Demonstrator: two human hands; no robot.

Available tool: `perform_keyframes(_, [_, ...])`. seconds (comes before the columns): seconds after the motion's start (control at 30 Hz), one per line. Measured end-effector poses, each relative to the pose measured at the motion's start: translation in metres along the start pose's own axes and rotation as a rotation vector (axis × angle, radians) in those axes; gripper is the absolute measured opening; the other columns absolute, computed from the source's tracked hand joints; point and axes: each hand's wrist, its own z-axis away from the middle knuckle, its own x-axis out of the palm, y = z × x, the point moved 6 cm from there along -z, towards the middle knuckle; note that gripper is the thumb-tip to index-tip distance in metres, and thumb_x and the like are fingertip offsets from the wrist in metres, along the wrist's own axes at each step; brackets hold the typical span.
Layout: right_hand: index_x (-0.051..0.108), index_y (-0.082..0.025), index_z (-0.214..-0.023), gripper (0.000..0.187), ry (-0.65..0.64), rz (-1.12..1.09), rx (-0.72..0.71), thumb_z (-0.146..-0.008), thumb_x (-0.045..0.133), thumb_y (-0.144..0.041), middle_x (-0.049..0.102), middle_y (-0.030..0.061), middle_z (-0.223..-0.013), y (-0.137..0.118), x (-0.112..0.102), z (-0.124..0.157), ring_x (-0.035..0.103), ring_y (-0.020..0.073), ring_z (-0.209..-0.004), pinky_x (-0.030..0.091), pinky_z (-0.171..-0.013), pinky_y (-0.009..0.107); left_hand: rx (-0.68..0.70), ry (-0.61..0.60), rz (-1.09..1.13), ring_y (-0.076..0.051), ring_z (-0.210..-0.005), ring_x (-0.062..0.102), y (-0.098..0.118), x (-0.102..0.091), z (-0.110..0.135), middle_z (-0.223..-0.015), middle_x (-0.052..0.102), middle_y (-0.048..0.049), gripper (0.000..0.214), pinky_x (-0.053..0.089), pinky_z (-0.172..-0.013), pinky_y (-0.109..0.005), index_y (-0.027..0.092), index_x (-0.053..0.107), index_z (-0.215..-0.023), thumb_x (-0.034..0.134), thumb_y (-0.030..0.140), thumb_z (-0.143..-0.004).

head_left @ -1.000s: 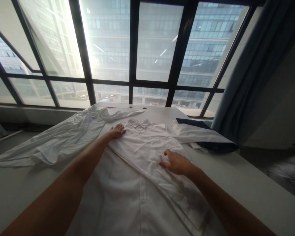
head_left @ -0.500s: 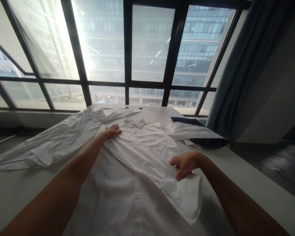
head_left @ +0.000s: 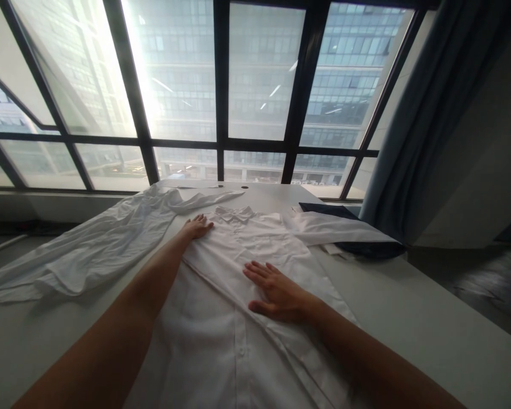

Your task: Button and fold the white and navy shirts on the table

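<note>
A white button-up shirt (head_left: 196, 318) lies front side up on the table, its collar towards the window. One sleeve is folded diagonally across the shirt front; the other stretches out to the right. My left hand (head_left: 199, 227) rests flat near the shoulder, left of the collar, fingers spread. On the folded sleeve lies my right hand (head_left: 275, 292), palm down with its fingers stretched out. The cuff end is partly hidden under my right forearm.
A second white garment (head_left: 106, 238) lies crumpled on the table's left side. Dark folded cloth (head_left: 366, 249) sits at the right under the outstretched sleeve. Beyond the white table (head_left: 434, 307) are framed windows (head_left: 259, 74), with a blue curtain (head_left: 402, 130) at the right.
My right hand has let go of the sleeve near its cuff and moved left, now flat on the folded sleeve. The left hand stays nearly in place at the shoulder.
</note>
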Motion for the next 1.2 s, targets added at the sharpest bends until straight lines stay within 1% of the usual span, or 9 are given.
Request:
perform_keyframes(0.1, [0.03,-0.022,-0.155,0.081,-0.071,0.002,0.005,-0.09,0.046,-0.067,0.019,0.0101,-0.161,0.003,0.013,0.002,0.014,0.0285,-0.15,0.006,-0.121,0.049,0.006,-0.009,-0.009,-0.027,-0.149,0.017,-0.002,-0.001,-0.002,-0.162,0.018,-0.0125,0.072,0.021,-0.116,-0.05,0.02,0.032,-0.153,0.019,0.063,-0.096])
perform_keyframes(0.33, [0.028,-0.021,-0.155,0.084,-0.08,0.048,-0.004,-0.089,0.041,-0.071,0.018,0.0106,-0.161,0.006,0.008,0.0,0.013,0.0284,-0.15,0.005,-0.121,0.049,-0.026,0.022,-0.001,-0.027,-0.148,0.021,-0.002,-0.005,-0.001,-0.161,0.023,-0.0115,0.067,0.021,-0.116,-0.051,0.023,0.034,-0.151,0.021,0.061,-0.097])
perform_keyframes(0.53, [0.028,-0.02,-0.155,0.087,-0.094,0.067,0.012,-0.088,0.041,-0.074,0.017,0.0106,-0.161,0.006,0.009,-0.002,0.012,0.0285,-0.15,0.005,-0.121,0.05,0.004,0.199,-0.116,-0.032,-0.146,0.024,0.028,-0.033,0.022,-0.156,0.033,-0.0174,0.061,0.005,-0.118,-0.056,0.015,0.046,-0.144,0.03,0.052,-0.098])
perform_keyframes(0.63, [0.028,-0.02,-0.155,0.086,-0.107,0.068,0.026,-0.089,0.04,-0.073,0.017,0.0109,-0.161,0.004,0.007,-0.001,0.012,0.0286,-0.15,0.005,-0.121,0.05,0.056,0.126,-0.043,-0.033,-0.144,0.03,0.05,-0.032,0.047,-0.157,0.033,-0.0147,0.068,0.014,-0.116,-0.057,0.02,0.043,-0.147,0.021,0.061,-0.098])
perform_keyframes(0.73, [0.026,-0.019,-0.156,0.092,-0.068,0.095,0.005,-0.086,0.044,-0.075,0.017,0.013,-0.161,-0.003,0.001,0.0,0.01,0.03,-0.15,0.003,-0.12,0.051,0.112,-0.023,0.022,-0.036,-0.147,0.022,0.063,-0.017,0.079,-0.16,0.026,-0.0139,0.081,0.016,-0.114,-0.062,0.021,0.033,-0.153,0.019,0.073,-0.092])
perform_keyframes(0.87, [0.02,-0.024,-0.157,0.093,-0.071,0.116,-0.103,-0.084,0.046,-0.076,0.012,0.0106,-0.163,-0.019,0.005,0.005,0.007,0.0301,-0.15,0.001,-0.12,0.051,0.144,-0.07,0.01,-0.035,-0.15,0.007,0.062,-0.003,0.112,-0.163,0.012,-0.0124,0.08,0.011,-0.112,-0.066,0.022,0.021,-0.157,0.018,0.071,-0.094])
perform_keyframes(0.97, [0.02,-0.025,-0.157,0.091,-0.132,0.095,-0.114,-0.085,0.042,-0.077,0.012,0.0097,-0.163,-0.024,0.019,0.01,0.008,0.0303,-0.15,0.003,-0.12,0.052,0.155,-0.057,0.021,-0.033,-0.15,0.006,0.058,-0.001,0.118,-0.163,0.012,-0.0122,0.075,0.012,-0.113,-0.065,0.022,0.02,-0.157,0.019,0.066,-0.096])
perform_keyframes(1.1, [0.031,-0.027,-0.154,0.083,-0.064,0.01,-0.105,-0.086,0.045,-0.074,0.023,0.0043,-0.161,-0.013,0.018,0.003,0.021,0.0283,-0.148,0.015,-0.121,0.046,0.172,-0.039,0.032,-0.034,-0.15,0.009,0.057,-0.001,0.114,-0.163,0.014,-0.0123,0.072,0.013,-0.111,-0.067,0.024,0.023,-0.156,0.021,0.065,-0.097])
perform_keyframes(1.2, [0.056,-0.024,-0.139,0.058,0.194,-0.067,0.099,-0.096,0.037,-0.058,0.053,0.0061,-0.144,0.032,-0.022,-0.01,0.047,0.0236,-0.134,0.036,-0.111,0.033,0.172,-0.03,0.039,-0.036,-0.149,0.01,0.057,0.0,0.112,-0.163,0.015,-0.0133,0.07,0.014,-0.111,-0.068,0.026,0.024,-0.156,0.022,0.064,-0.097])
